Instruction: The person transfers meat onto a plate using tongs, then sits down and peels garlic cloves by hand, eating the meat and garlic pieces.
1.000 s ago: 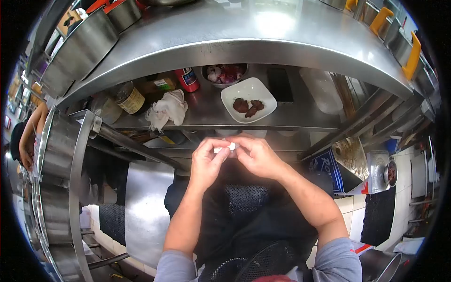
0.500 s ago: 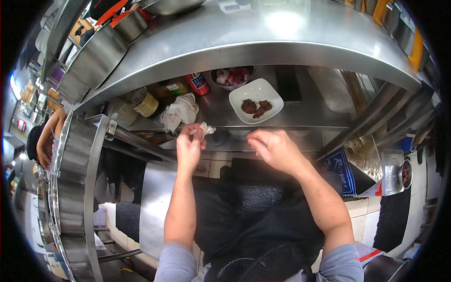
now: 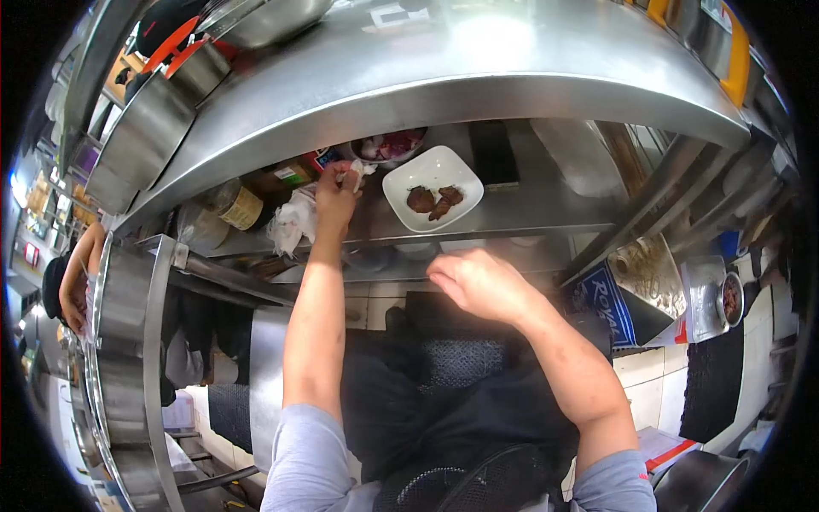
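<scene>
My left hand (image 3: pixel 335 200) reaches over the lower steel shelf, its fingers closed on a crumpled white tissue (image 3: pixel 362 171). Just left of it lies a bunched white cloth (image 3: pixel 294 224); behind it stands a red bottle (image 3: pixel 324 157), partly covered by the hand. A white square bowl (image 3: pixel 402 184) with a few dark brown cooked meat pieces (image 3: pixel 421 200) sits to its right. My right hand (image 3: pixel 479 286) hovers in front of the shelf edge, below the bowl, fingertips pinched together; whatever they hold, if anything, is hidden.
A bowl of red onions (image 3: pixel 391 147) and a dark flat object (image 3: pixel 493 154) lie on the shelf under the steel counter (image 3: pixel 409 64). Jars (image 3: pixel 237 206) stand at left. Steel pots (image 3: pixel 141 136) crowd the upper left. Another person's arm (image 3: pixel 81 273) shows far left.
My left hand has moved forward over the shelf with the tissue, in front of the red bottle. My right hand has shifted slightly down and left. The view has shifted a little.
</scene>
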Motion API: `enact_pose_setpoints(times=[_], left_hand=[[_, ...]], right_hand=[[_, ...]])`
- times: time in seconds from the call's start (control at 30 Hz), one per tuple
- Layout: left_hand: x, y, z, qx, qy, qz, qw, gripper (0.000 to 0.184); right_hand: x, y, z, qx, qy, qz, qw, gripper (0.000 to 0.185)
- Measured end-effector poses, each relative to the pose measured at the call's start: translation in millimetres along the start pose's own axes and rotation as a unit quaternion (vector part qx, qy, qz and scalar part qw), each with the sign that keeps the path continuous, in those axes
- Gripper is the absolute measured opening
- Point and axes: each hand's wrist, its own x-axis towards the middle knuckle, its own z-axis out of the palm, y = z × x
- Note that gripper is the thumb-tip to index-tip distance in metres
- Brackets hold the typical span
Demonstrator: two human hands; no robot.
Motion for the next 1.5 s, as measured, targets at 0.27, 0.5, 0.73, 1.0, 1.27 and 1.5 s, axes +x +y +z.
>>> enact_pose_setpoints(times=[0.27,0.5,0.73,1.0,1.27,1.5], left_hand=[[-37,18,-30,-0.069,0.023,-0.009,0.997,0.033],[-52,42,-17,-0.111,0.02,-0.027,0.993,0.025],[-62,29,-33,-0.187,-0.023,0.018,0.982,0.025],[-66,-18,-89,-0.165,-0.048,-0.095,0.981,0.013],[-93,14,-89,-0.099,0.014,-0.122,0.988,0.018],[-83,-17,-89,0.145,-0.085,0.053,0.984,0.026]], right_hand=[[-15,-3,2,-0.001,0.0,-0.025,1.0,0.011],[-26,-23,-7,0.001,-0.052,0.042,0.998,0.016],[-47,-43,-3,0.002,-0.011,0.049,0.999,0.023],[-61,-38,35,0.04,0.12,0.034,0.991,0.02],[-64,-26,46,0.027,0.036,0.095,0.994,0.012],[-66,-17,48,-0.031,0.015,0.175,0.984,0.014]])
